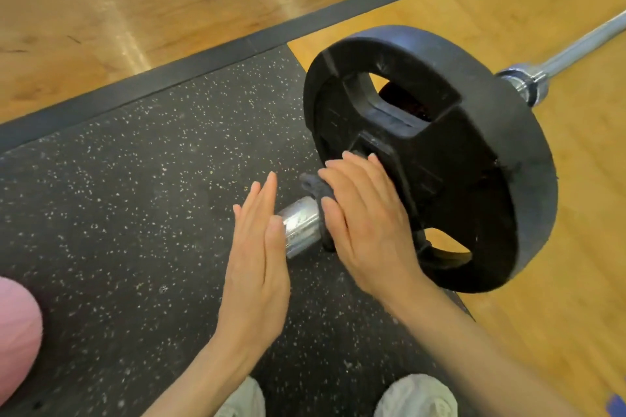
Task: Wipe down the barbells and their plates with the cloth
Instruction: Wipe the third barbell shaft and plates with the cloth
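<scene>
Your right hand [364,217] lies flat, fingers straight, pressing a dark grey cloth [313,188] against the inner face of the black weight plate [440,152] just where the chrome sleeve end [299,225] of the barbell comes out of it; only a bunched corner of the cloth shows past your fingertips. Your left hand [257,247] is released, fingers straight and together, its palm at the sleeve's tip, holding nothing. The plate sits on the barbell over the speckled rubber mat [135,179], with the bar shaft [576,51] running off at the upper right. I judge you are early to midway: this plate's face is being worked, and I cannot tell how clean it is. The shaft, the far end and any other barbells probably remain.
</scene>
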A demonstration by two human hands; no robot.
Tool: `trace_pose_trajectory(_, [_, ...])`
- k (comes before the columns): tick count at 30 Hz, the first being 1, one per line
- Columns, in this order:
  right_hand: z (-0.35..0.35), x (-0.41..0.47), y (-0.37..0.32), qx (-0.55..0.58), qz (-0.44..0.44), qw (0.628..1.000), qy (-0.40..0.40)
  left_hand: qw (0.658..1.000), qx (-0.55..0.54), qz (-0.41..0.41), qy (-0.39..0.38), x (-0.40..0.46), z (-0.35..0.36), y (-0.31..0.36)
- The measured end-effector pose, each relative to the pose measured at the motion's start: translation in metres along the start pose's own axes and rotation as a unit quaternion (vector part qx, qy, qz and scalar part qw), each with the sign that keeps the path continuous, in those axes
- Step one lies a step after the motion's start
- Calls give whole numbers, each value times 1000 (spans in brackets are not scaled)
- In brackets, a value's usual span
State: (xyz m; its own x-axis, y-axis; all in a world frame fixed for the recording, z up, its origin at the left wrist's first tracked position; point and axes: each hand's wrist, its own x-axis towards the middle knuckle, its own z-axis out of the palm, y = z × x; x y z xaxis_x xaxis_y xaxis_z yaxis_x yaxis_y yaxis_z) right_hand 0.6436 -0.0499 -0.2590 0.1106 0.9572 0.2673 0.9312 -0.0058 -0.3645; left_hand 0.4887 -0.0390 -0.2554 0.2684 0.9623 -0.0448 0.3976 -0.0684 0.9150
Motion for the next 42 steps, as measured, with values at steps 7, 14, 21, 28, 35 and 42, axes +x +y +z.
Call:
trace_pose_trajectory(7, [-10, -14, -19, 42, -57, 997, -43, 999, -11, 13, -47, -14, -11, -5])
trace_pose_trajectory(14, [1, -30, -57, 91, 25, 995, -20, 998, -41, 7, -39, -22, -4, -1])
trace_pose_trajectory(21, [3, -22, -47, 60, 85, 994, 11, 998, 11, 52, -40, -35, 0, -3])
trace_pose_trajectory(28, [-11, -6, -11, 61, 41, 997, -15, 995, 20, 80, -63, -43, 3, -1])
trace_pose_trajectory(35, [-12, -10, -3, 57, -50, 997, -28, 994, 16, 79, -70, -46, 4, -2])
trace_pose_trajectory(42, [-6, -19, -28, 105, -54, 993, -12, 989, 72, 89, -90, -48, -3, -2])
